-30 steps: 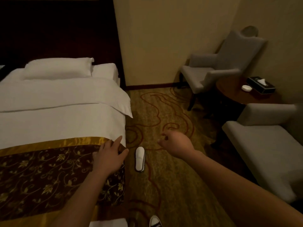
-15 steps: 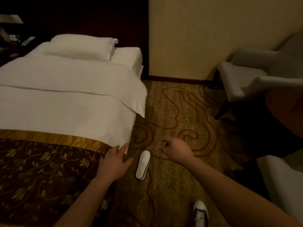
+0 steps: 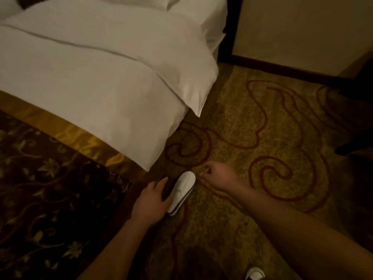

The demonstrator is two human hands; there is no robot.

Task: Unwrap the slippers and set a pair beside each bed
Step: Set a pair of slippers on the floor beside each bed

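A white slipper (image 3: 182,191) with a dark sole edge lies on the patterned carpet (image 3: 262,178) beside the bed's right side, toe pointing away from me. It looks like two slippers stacked, but I cannot tell for sure. My left hand (image 3: 150,201) is just left of it, fingers apart, touching or nearly touching its heel side. My right hand (image 3: 219,176) hovers just right of the toe, fingers loosely curled and holding nothing. The bed (image 3: 90,67) has white linen and a dark floral runner (image 3: 44,188) with a gold border.
A dark skirting board (image 3: 282,69) and beige wall run along the back. A dark chair leg (image 3: 351,148) stands at the right edge. My shoe (image 3: 255,273) shows at the bottom. Open carpet lies right of the slipper.
The view has tilted down and come closer to the floor. Both hands have dropped toward the slipper; the left hand left the bed runner and now sits against the slipper's side.
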